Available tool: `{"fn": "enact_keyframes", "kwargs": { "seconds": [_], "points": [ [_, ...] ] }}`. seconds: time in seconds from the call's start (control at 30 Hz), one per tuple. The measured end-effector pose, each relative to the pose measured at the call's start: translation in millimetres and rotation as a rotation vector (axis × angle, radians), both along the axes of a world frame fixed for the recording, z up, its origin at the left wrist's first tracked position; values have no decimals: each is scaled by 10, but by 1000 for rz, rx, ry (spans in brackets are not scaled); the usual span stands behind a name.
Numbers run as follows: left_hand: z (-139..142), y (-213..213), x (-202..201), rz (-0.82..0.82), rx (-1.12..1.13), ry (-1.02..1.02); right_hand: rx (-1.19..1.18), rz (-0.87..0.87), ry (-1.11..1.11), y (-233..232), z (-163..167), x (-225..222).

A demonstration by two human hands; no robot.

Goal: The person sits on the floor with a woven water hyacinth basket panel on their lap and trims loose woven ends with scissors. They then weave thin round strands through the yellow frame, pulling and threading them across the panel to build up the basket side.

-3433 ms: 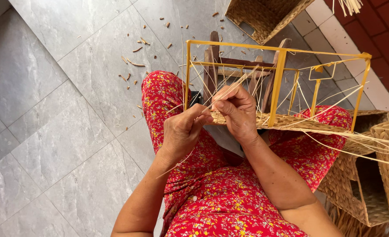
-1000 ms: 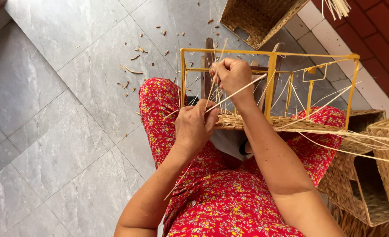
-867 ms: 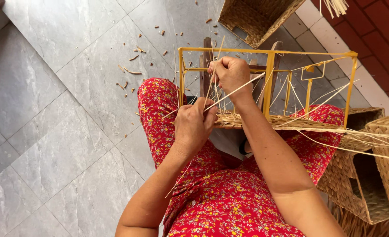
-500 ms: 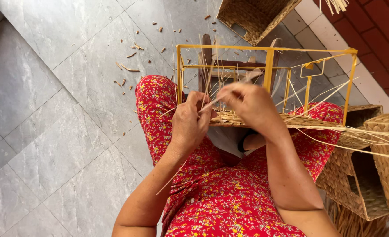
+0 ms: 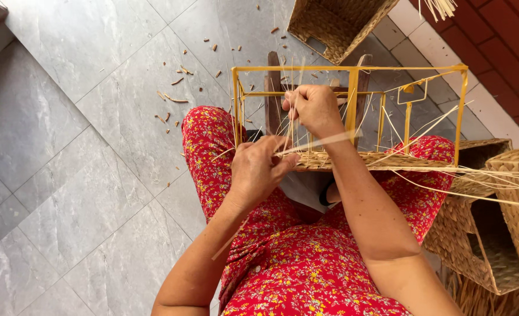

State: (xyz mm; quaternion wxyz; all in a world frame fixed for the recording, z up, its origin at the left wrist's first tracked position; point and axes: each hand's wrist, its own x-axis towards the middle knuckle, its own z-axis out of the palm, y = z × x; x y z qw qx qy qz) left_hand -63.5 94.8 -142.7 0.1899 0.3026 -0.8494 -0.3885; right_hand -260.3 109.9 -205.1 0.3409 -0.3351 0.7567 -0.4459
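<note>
A yellow metal frame [image 5: 353, 71] rests on my lap, its near edge partly woven with pale straw [image 5: 382, 160]. My left hand [image 5: 259, 169] pinches a flat straw strand [image 5: 321, 142] at the frame's near left corner. Further up, my right hand [image 5: 314, 107] grips a bunch of upright straw strands [image 5: 287, 93] inside the frame. Loose strands stick out to the right past the frame. My lap is covered by red flowered cloth [image 5: 306, 263].
Finished woven baskets [image 5: 493, 228] stand at the right, another woven basket [image 5: 335, 23] lies at the top. Straw scraps [image 5: 174, 96] litter the grey tiled floor [image 5: 66, 146]. A dark wooden stool [image 5: 274, 88] stands behind the frame. Red tiles [image 5: 505, 41] lie at the top right.
My right hand has gone from the frame's near edge back up to the upright strands and closed on them. My left hand stays pinching at the near left corner.
</note>
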Motion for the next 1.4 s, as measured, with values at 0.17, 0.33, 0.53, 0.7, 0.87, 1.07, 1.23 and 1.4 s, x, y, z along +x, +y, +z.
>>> {"fn": "enact_keyframes", "kwargs": {
  "seconds": [0.17, 0.33, 0.53, 0.7, 0.87, 1.07, 1.23, 1.4],
  "points": [
    [23, 2, -44, 5, 170, -174, 0, -7, -58, 49, -6, 6],
    [14, 10, -47, 55, 200, -150, -118, -8, -96, 109, 376, 105],
    [-21, 39, -49, 109, 242, -82, -184, -178, 254, 790, 1183, 49],
    [-61, -5, -15, 102, 345, 84, 244, 92, 325, 956, 1036, 178],
    [-207, 23, 35, 73, 637, 303, -71, -65, -321, 864, 815, -91],
    [-451, -66, 53, 12, 801, 529, 182, 67, 50, 760, 598, 46],
    [-380, -92, -30, -35, 863, 480, -18, 78, 216, 737, 407, 207],
    [-98, -52, -84, -82, 411, -122, 46, -56, 260, 680, 332, 257]
  ]
}}
